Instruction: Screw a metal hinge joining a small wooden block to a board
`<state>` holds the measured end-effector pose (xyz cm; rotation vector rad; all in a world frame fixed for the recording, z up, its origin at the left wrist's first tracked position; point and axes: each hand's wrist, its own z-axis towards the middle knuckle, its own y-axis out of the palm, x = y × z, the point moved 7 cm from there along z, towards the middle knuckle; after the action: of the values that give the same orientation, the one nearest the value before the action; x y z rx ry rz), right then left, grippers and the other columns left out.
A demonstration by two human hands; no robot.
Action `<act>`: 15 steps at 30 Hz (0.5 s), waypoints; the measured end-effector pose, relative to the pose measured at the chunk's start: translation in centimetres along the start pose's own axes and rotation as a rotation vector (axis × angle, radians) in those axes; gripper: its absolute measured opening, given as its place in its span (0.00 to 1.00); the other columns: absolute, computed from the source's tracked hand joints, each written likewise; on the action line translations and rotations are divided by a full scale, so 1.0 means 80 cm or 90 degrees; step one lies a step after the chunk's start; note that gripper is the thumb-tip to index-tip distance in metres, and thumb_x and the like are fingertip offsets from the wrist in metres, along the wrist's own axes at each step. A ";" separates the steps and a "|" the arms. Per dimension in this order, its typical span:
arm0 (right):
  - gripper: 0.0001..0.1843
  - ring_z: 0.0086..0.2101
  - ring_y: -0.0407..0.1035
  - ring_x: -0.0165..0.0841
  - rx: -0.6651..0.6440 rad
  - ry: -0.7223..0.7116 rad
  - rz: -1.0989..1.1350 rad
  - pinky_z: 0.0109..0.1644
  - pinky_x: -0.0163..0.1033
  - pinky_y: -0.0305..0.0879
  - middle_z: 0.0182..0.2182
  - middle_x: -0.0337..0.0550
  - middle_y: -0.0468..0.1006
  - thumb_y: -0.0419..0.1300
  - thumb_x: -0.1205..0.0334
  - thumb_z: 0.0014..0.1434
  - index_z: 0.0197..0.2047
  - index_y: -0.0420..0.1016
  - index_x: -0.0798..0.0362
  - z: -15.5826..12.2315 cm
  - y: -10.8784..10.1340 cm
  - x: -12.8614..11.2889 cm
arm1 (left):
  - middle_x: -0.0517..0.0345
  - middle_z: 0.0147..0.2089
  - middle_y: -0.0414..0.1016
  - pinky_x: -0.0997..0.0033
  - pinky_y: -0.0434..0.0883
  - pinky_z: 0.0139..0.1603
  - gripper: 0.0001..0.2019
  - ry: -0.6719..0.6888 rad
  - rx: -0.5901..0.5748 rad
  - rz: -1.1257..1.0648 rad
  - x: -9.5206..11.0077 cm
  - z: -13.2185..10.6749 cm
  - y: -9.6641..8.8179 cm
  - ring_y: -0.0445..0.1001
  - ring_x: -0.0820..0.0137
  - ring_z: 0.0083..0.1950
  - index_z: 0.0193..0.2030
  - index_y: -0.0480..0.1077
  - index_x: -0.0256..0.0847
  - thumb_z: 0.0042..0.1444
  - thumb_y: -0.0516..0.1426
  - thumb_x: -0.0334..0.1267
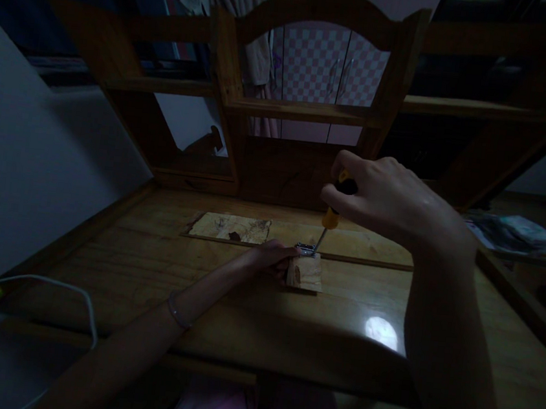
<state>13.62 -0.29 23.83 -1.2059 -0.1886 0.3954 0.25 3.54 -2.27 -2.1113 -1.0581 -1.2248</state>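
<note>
- Two bare hands are working close together over a wooden desk (149, 269).
- The right hand (386, 193) is gripping a screwdriver (330, 220) by its yellow-and-black handle; the fingers are closing around it, leaving no visible gap.
- The screwdriver is tilting slightly, its shaft running down to a metal fitting (304, 249) (whether the tip is seating in a screw, I cannot tell).
- The left hand (272, 256) is pinching the left side of a small wooden piece (309, 275), a finger reaching the fitting; the lower fingers are curling in, partly hidden.
- The fitting is lying along the far edge of that piece, next to a long board (366, 245).
- The long board is resting flat across the desk and showing a pale, ragged-edged patch (226, 227) at its left.
- A shelf unit (307, 112) is standing behind, and a white cable (87, 302) is trailing at the near left.
</note>
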 end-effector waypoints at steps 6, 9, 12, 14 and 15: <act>0.12 0.38 0.71 0.42 -0.036 -0.055 0.062 0.41 0.44 0.62 0.36 0.46 0.78 0.56 0.54 0.61 0.45 0.71 0.49 0.002 0.004 -0.006 | 0.64 0.14 0.57 0.72 0.66 0.23 0.31 0.010 0.001 -0.001 0.003 -0.004 -0.001 0.65 0.74 0.17 0.15 0.57 0.41 0.50 0.62 0.64; 0.13 0.40 0.71 0.42 -0.050 -0.092 0.082 0.42 0.43 0.64 0.38 0.46 0.78 0.56 0.56 0.61 0.48 0.71 0.49 0.001 0.006 -0.013 | 0.65 0.14 0.57 0.72 0.64 0.22 0.31 0.034 -0.021 -0.010 0.004 -0.006 0.001 0.64 0.74 0.16 0.16 0.56 0.41 0.51 0.62 0.63; 0.13 0.38 0.72 0.41 -0.053 -0.101 0.090 0.41 0.43 0.64 0.36 0.45 0.77 0.55 0.56 0.63 0.49 0.70 0.49 0.001 0.007 -0.017 | 0.65 0.14 0.57 0.73 0.62 0.21 0.30 0.047 -0.026 -0.015 0.002 -0.005 -0.001 0.64 0.75 0.16 0.16 0.57 0.41 0.52 0.61 0.63; 0.12 0.36 0.72 0.40 -0.046 -0.101 0.095 0.42 0.43 0.64 0.36 0.44 0.77 0.55 0.56 0.64 0.49 0.70 0.49 0.002 0.008 -0.016 | 0.65 0.14 0.57 0.73 0.62 0.20 0.31 0.046 -0.034 -0.015 0.000 -0.001 -0.001 0.64 0.75 0.16 0.16 0.57 0.41 0.51 0.61 0.63; 0.12 0.36 0.72 0.40 -0.039 -0.100 0.095 0.43 0.43 0.65 0.36 0.44 0.78 0.55 0.56 0.64 0.49 0.70 0.49 0.003 0.008 -0.014 | 0.65 0.14 0.57 0.73 0.61 0.20 0.31 0.044 -0.040 -0.016 -0.001 0.001 0.000 0.64 0.75 0.16 0.16 0.57 0.41 0.50 0.62 0.64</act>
<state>12.33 -0.31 23.38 -1.2537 -0.2480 0.6193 0.24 3.56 -2.34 -2.0914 -1.0314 -1.3492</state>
